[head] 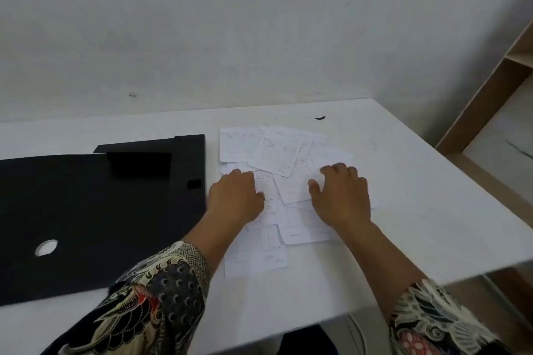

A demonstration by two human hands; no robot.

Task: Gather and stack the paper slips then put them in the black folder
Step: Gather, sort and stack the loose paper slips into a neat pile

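Note:
Several white paper slips [278,153] lie overlapping in a loose spread on the white table, right of centre. My left hand [235,196] rests palm down on the left side of the spread, fingers curled onto the paper. On the right side my right hand [341,196] lies flat on the slips, fingers apart. Neither hand has a slip lifted off the table. The black folder [86,216] lies open and flat to the left of the slips, with a round hole near its front and an inner pocket at the back.
The white table [418,210] stands against a white wall; its right edge runs diagonally at the right, its front edge near me. A wooden shelf unit [490,112] stands beyond the right edge. A small dark scrap [320,117] lies near the back of the table.

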